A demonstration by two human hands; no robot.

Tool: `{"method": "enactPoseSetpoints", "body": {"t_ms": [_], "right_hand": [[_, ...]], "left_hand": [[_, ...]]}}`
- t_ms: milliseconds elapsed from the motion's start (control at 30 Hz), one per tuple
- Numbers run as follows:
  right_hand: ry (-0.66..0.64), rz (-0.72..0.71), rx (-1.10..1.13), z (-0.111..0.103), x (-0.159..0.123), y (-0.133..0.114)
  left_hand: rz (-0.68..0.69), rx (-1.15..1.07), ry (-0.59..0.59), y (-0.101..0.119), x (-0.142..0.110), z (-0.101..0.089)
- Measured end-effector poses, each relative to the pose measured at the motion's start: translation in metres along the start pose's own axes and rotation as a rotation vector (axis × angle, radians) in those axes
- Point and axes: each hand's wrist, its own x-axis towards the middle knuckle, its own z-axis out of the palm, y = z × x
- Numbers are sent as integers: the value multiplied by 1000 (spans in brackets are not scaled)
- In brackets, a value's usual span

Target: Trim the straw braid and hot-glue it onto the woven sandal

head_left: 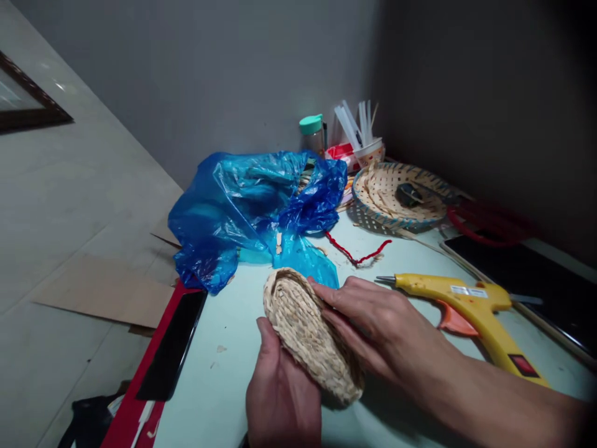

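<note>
An oval piece of braided straw (pixel 308 330), shaped like a shoe sole with a raised rim at its far end, is held tilted above the table. My left hand (pixel 282 392) grips it from below, the thumb along its left edge. On the opposite edge, my right hand (pixel 373 317) has its fingers closed on the straw; some fingertips are hidden behind it. Just right of that hand lies a yellow glue gun (pixel 459 295) with an orange trigger. A twisted red cord (pixel 357 258) rests on the table beyond the straw piece.
A crumpled blue plastic bag (pixel 242 205) covers the table's back left. Behind stand a green-lidded jar (pixel 311 134) and a cup (pixel 370 152) of glue sticks. A woven basket (pixel 396 208) is at back right, a dark tablet (pixel 522 280) below it. A phone (pixel 172 345) lies on the left edge.
</note>
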Motion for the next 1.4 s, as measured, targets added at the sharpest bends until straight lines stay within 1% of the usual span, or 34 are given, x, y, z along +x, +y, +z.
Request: {"method": "enactPoseSetpoints", "body": {"t_ms": [33,100,133,267,300,400,433,467,500,533,567,600,633,733,867,1000,1133,1167,1200,1267,1333,1400], "right_hand": [[0,8,28,0,0,0],[4,48,86,-2,1,-1],[5,76,108,-3,2,-2],[0,178,107,-6,5,0],[-7,192,96,-7,5,1],[-42,220,45,-11,8,4],[-58,226,21,-12,8,5],[-74,227,-4,-14,9,6],[-93,226,-30,-15,9,7],[-111,220,-55,-17,10,8],[-128,213,-79,-18,10,9],[-143,207,-102,-19,9,9],[-156,199,-123,-19,9,10],[-195,171,-171,-20,6,10],[-223,118,-223,-20,1,9],[-213,66,-301,-19,-11,1],[-229,-18,-340,-17,-22,-11],[-218,-48,-361,-17,-23,-12],[-178,-105,-402,-16,-24,-13],[-128,-157,-472,-14,-23,-12],[-97,-166,-513,-9,-23,-9],[-79,-142,-501,-5,-26,-6]], "left_hand": [[-20,-27,-22,3,1,1],[8,1,-66,7,2,5],[20,-2,-68,7,1,7],[55,-24,20,5,-2,22],[47,-14,6,5,-3,26],[61,91,-106,11,-3,29],[117,157,-113,16,-1,27],[189,219,-92,23,0,25],[312,319,-26,31,2,22],[500,431,51,39,4,19],[603,458,89,48,6,16],[675,462,109,57,7,15],[717,488,111,66,8,14],[799,576,54,82,11,14],[807,739,-46,85,15,16],[716,951,-100,80,19,13],[627,1145,-80,76,27,10],[611,1180,-68,75,30,9],[596,1209,-57,74,32,8],[564,1249,-44,73,37,5],[541,1274,-41,72,40,1],[533,1293,-45,71,40,-2]]}}
